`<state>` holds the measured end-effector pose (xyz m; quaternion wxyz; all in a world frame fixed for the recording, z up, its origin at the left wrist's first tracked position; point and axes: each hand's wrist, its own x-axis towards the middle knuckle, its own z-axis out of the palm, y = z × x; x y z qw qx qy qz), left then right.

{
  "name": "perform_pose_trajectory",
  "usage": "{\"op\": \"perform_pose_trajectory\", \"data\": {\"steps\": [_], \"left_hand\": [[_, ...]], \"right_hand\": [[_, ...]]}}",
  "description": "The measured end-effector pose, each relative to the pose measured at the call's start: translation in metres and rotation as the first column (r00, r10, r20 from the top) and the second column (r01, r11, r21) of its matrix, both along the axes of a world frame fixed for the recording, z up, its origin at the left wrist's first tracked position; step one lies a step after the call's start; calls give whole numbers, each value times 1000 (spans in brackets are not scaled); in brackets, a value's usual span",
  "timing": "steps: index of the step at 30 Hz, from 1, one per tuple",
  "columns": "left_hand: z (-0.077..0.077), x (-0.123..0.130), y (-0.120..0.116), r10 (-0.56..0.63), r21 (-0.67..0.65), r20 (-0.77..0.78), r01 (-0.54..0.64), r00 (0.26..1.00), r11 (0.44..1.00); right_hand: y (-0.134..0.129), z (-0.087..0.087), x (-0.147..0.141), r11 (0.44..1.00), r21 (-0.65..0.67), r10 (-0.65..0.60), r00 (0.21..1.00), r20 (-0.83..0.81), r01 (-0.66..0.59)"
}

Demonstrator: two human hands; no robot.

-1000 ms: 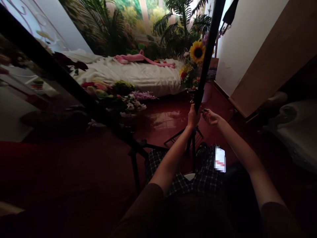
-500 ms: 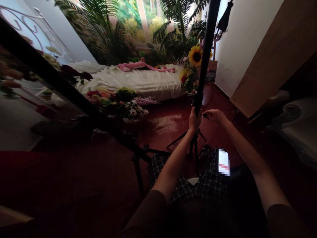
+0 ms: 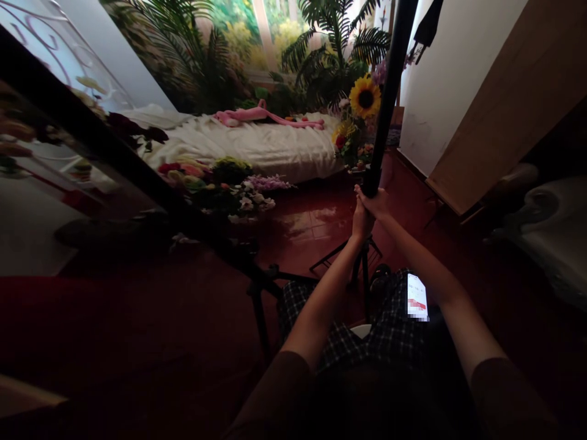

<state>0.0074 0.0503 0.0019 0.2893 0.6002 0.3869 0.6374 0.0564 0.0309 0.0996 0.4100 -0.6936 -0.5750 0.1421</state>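
Observation:
A black upright pole (image 3: 389, 104) rises in front of me from a stand with spread legs (image 3: 365, 275). My left hand (image 3: 362, 221) is wrapped round the pole at about knee height. Just above it, touching it, my right hand (image 3: 376, 201) is also closed round the pole; some of its fingers are hidden behind the dark tube. On my checked trousers (image 3: 394, 330) lies a phone (image 3: 417, 297) with its screen lit.
A thick black bar (image 3: 151, 183) slants across the left side to a second stand (image 3: 259, 287). Beyond are flowers (image 3: 247, 201), a bed with a white cover (image 3: 284, 150) and a pink plush toy (image 3: 247, 115). A pale carved seat (image 3: 554, 226) stands right.
My right hand has moved left from a small dark part beside the pole onto the pole itself, above my left hand. The pole's top leans slightly further right.

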Motion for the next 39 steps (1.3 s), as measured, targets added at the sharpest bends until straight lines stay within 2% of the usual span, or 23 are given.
{"op": "perform_pose_trajectory", "data": {"steps": [4, 8, 10, 12, 15, 17, 19, 22, 25, 28, 30, 33, 36, 39], "left_hand": [[2, -3, -5, 12, -4, -99, -12, 995, 1000], [6, -4, -10, 35, 10, -88, -34, 996, 999], [7, -5, -13, 42, -19, -91, -44, 995, 999], [8, -6, -16, 48, -42, -87, -52, 995, 998], [9, -7, -19, 74, -30, -67, -76, 995, 997], [10, -7, -19, 97, -2, -64, -98, 993, 995], [10, -6, -19, 116, 21, -68, -115, 991, 993], [10, -6, -18, 123, 43, -80, -120, 989, 992], [10, -5, -19, 131, 62, -91, -125, 987, 990], [9, -6, -20, 126, 61, -95, -121, 987, 991], [9, -7, -21, 115, 60, -97, -109, 989, 992], [10, -7, -21, 109, 70, -101, -102, 989, 992], [11, -5, -21, 116, 71, -93, -109, 989, 991], [12, -3, -19, 117, 67, -86, -111, 989, 992]], "right_hand": [[11, 1, -1, 982, 119, 171, 965, -197, -149], [17, 11, -4, 964, 218, 209, 942, -263, -154], [18, 29, -9, 958, 251, 204, 948, -245, -141], [17, 56, -15, 949, 288, 194, 959, -206, -130], [15, 97, -23, 955, 289, 112, 983, -143, -67], [14, 113, -28, 963, 268, 65, 989, -133, -27], [14, 117, -30, 967, 253, 36, 991, -131, -2], [14, 109, -28, 965, 262, 38, 994, -104, -9], [9, 95, -17, 938, 326, 145, 988, -55, -120], [-8, 75, 2, 907, 342, 251, 967, 30, -246], [-27, 58, 20, 903, 278, 316, 945, 85, -327], [-59, 28, 51, 881, 180, 400, 892, 212, -438], [-85, 1, 78, 857, 134, 396, 802, 448, -498], [-97, -19, 92, 844, 71, 384, 690, 613, -532]]}}
